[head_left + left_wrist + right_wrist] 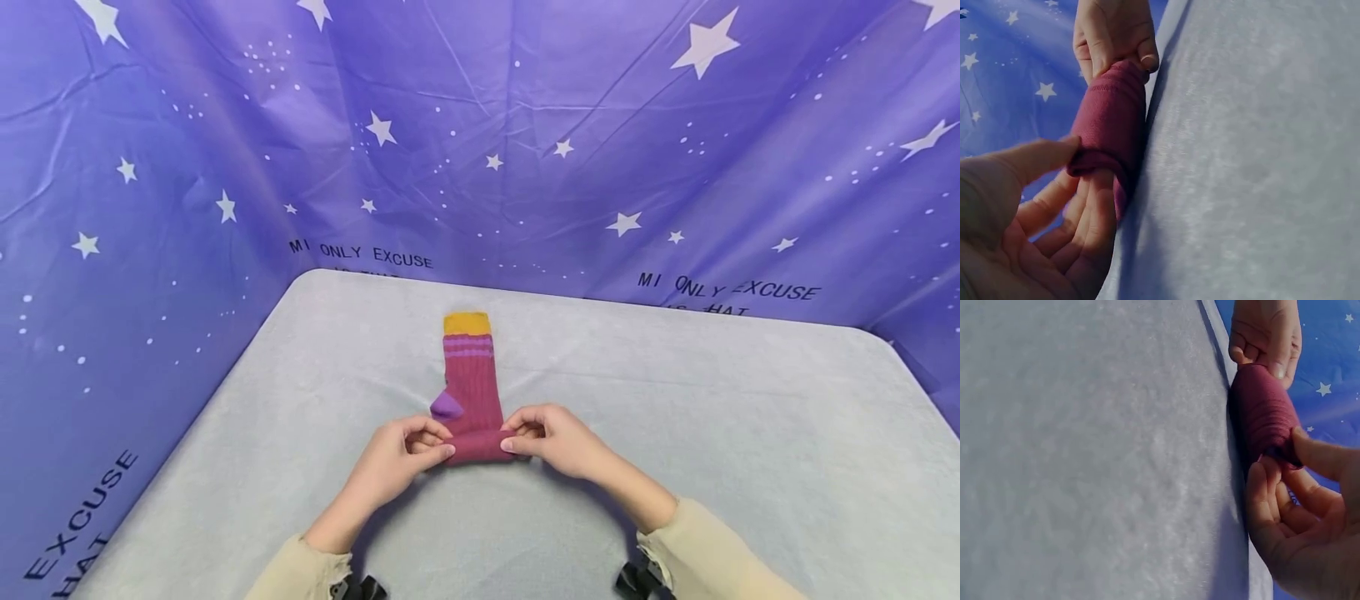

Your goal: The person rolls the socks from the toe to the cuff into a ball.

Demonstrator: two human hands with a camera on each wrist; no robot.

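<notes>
This was a screened-off corner — whether of a home or a studio could not be told — shown by the blue-purple curtain [465,67], printed with white stars [381,128] and black lettering [377,255], that hung behind and beside a pale, round-cornered table [712,417].

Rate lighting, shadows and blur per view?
Head: bright and crisp, stripes on the sock distinct, soft shadows on the table; left wrist: dimmer and softer, with a shadow on the table beside the left hand; right wrist: likewise dim and soft, a shadow on the table beside the right hand.
</notes>
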